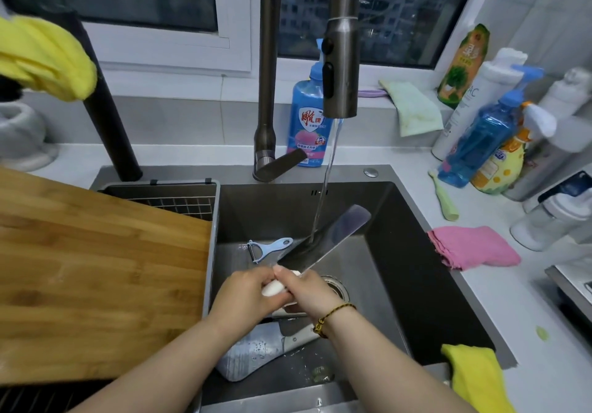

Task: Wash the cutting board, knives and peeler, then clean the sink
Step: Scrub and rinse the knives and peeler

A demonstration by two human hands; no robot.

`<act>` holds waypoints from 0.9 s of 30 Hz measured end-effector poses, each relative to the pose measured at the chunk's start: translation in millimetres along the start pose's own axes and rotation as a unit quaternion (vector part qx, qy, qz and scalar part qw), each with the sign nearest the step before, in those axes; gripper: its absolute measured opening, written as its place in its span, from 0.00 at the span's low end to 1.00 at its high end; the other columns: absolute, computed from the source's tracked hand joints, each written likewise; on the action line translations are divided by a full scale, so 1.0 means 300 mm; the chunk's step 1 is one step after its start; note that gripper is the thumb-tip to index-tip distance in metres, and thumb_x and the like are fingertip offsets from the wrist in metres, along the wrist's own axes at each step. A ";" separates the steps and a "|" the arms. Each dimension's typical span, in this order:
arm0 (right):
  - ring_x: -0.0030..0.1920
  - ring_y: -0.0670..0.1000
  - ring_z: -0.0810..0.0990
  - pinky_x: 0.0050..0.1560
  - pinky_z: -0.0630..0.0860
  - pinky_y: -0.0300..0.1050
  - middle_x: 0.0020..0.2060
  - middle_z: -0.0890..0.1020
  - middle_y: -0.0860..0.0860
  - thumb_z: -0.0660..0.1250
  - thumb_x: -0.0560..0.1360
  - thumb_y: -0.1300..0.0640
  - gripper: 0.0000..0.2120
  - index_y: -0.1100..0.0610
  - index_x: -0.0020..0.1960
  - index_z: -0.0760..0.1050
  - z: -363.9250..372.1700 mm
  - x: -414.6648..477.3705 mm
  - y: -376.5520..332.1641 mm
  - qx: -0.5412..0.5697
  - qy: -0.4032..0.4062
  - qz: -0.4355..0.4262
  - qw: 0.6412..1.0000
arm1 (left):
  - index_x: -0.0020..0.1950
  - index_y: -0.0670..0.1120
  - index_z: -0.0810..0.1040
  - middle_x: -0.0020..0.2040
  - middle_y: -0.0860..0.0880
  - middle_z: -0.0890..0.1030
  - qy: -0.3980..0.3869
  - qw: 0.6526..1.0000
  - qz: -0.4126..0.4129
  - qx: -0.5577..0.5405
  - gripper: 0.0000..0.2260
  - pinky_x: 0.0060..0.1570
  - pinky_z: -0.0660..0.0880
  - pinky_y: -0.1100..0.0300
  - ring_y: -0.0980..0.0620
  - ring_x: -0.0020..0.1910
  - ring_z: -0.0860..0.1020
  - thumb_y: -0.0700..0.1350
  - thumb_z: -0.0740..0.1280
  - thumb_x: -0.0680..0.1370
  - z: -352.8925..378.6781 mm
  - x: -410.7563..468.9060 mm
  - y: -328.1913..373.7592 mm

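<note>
Head cam: both hands on the cleaver (pixel 323 239) over the sink (pixel 416 268); left hand (pixel 246 294) clamped round the white handle, right hand (pixel 307 287) closed just ahead of it at the blade's heel, fingers curled tight on it; blade points up and away to the right, tap stream (pixel 326 182) landing on its flat near the middle; I read this as the rinse step on the first knife. Handling call: wide steel blade, stiff, looks front-heavy, wet so slippery; smooth handle will be slick too; keep the grip on the handle and the spine side, fingers off the edge, which I judge faces down-right. Second knife (pixel 253 351) lies flat on the sink floor under the forearms, beaded with water, handle partly hidden; pick it by the handle only, can't slide fingers under the blade safely. Peeler (pixel 269 247) lies on the sink floor left of the cleaver, apart from it; light plastic, small, easy pinch by the blue handle, blade end is sharp. Cutting board (pixel 96 268) rests across the left side of the sink and rack; big, rigid, needs two hands. Green scraps near the front of the sink, drain (pixel 336 287) beside the right wrist; sink clean not started, I judge.
</note>
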State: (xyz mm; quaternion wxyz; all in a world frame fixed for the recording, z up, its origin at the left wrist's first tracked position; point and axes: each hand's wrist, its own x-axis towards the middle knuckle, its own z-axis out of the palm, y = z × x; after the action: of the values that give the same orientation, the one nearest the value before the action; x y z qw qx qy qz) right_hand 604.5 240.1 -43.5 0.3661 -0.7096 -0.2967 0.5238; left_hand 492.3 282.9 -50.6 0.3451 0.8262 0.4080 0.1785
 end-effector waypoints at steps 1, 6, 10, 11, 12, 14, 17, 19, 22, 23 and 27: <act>0.33 0.47 0.74 0.35 0.71 0.37 0.32 0.75 0.50 0.59 0.77 0.52 0.13 0.54 0.36 0.72 -0.001 -0.002 -0.001 -0.001 0.009 -0.001 1.000 | 0.55 0.47 0.81 0.47 0.50 0.84 -0.016 1.000 0.000 -0.015 0.16 0.46 0.75 0.62 0.56 0.45 0.80 0.52 0.71 0.70 0.001 0.005 -0.005; 0.29 0.45 0.69 0.32 0.66 0.37 0.27 0.71 0.49 0.59 0.77 0.55 0.15 0.57 0.33 0.70 -0.022 -0.006 0.002 -0.100 0.067 -0.009 0.993 | 0.58 0.44 0.78 0.40 0.59 0.78 -0.092 0.991 -0.027 -0.093 0.13 0.41 0.71 0.78 0.68 0.37 0.77 0.39 0.68 0.73 0.016 0.014 -0.022; 0.38 0.54 0.71 0.38 0.65 0.41 0.30 0.71 0.52 0.59 0.75 0.56 0.16 0.55 0.29 0.63 -0.086 -0.018 0.016 -0.268 0.134 0.007 0.954 | 0.52 0.44 0.80 0.39 0.54 0.79 -0.019 0.981 -0.099 -0.164 0.08 0.45 0.72 0.74 0.56 0.43 0.79 0.36 0.65 0.75 -0.016 0.060 -0.001; 0.41 0.55 0.72 0.40 0.66 0.42 0.34 0.73 0.54 0.59 0.75 0.56 0.14 0.56 0.31 0.65 -0.101 -0.025 0.015 -0.320 0.137 0.006 0.937 | 0.48 0.47 0.79 0.40 0.52 0.79 -0.010 0.971 -0.112 -0.210 0.06 0.48 0.74 0.69 0.53 0.45 0.80 0.38 0.65 0.75 -0.028 0.074 0.030; 0.45 0.57 0.74 0.43 0.67 0.43 0.40 0.76 0.57 0.58 0.75 0.55 0.11 0.58 0.36 0.69 -0.110 -0.033 0.013 -0.374 0.141 0.000 0.917 | 0.46 0.49 0.78 0.40 0.50 0.79 -0.014 0.959 -0.125 -0.254 0.04 0.48 0.75 0.66 0.53 0.44 0.80 0.40 0.65 0.76 -0.036 0.086 0.064; 0.54 0.58 0.77 0.47 0.70 0.44 0.51 0.79 0.58 0.57 0.76 0.54 0.12 0.61 0.50 0.74 -0.113 -0.044 0.015 -0.460 0.155 -0.015 0.874 | 0.48 0.48 0.77 0.40 0.49 0.79 -0.039 0.945 -0.141 -0.294 0.04 0.42 0.74 0.69 0.57 0.40 0.78 0.46 0.64 0.77 -0.032 0.103 0.124; 0.55 0.56 0.77 0.53 0.67 0.45 0.54 0.80 0.56 0.57 0.77 0.52 0.15 0.60 0.55 0.73 -0.111 -0.051 0.027 -0.533 0.178 -0.033 0.827 | 0.43 0.42 0.77 0.39 0.46 0.79 -0.031 0.916 -0.190 -0.352 0.08 0.34 0.75 0.71 0.58 0.36 0.78 0.45 0.64 0.77 0.015 0.120 0.151; 0.56 0.55 0.77 0.57 0.65 0.44 0.54 0.80 0.56 0.58 0.76 0.50 0.15 0.59 0.56 0.73 -0.132 -0.048 0.031 -0.556 0.197 -0.047 0.806 | 0.40 0.42 0.75 0.38 0.46 0.78 -0.005 0.869 -0.248 -0.429 0.08 0.29 0.75 0.71 0.60 0.29 0.78 0.39 0.62 0.78 0.039 0.128 0.140; 0.52 0.54 0.78 0.49 0.71 0.39 0.51 0.80 0.53 0.61 0.74 0.51 0.11 0.56 0.52 0.73 -0.185 -0.050 0.030 -0.495 0.149 -0.059 0.854 | 0.42 0.41 0.74 0.39 0.45 0.78 0.002 0.806 -0.293 -0.515 0.07 0.29 0.77 0.69 0.54 0.31 0.80 0.35 0.60 0.79 0.055 0.126 0.123; 0.45 0.51 0.79 0.42 0.72 0.34 0.46 0.79 0.50 0.63 0.74 0.53 0.05 0.53 0.48 0.73 -0.209 -0.050 0.033 -0.444 0.104 -0.056 0.888 | 0.43 0.40 0.74 0.39 0.44 0.78 -0.009 0.795 -0.297 -0.529 0.07 0.30 0.77 0.68 0.52 0.34 0.79 0.35 0.60 0.79 0.058 0.127 0.120; 0.43 0.51 0.78 0.35 0.71 0.35 0.43 0.79 0.49 0.65 0.73 0.52 0.05 0.53 0.47 0.73 -0.269 -0.058 0.021 -0.472 0.077 -0.062 0.876 | 0.43 0.41 0.74 0.40 0.43 0.78 -0.001 0.819 -0.316 -0.480 0.10 0.31 0.76 0.67 0.52 0.37 0.79 0.38 0.56 0.81 0.080 0.134 0.115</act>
State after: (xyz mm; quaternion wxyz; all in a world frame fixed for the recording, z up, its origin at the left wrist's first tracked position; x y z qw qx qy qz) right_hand 677.6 205.8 -24.8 0.0405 -0.8166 -0.5227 0.2412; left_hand 549.2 289.9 -42.1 0.7356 0.3819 0.5091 0.2320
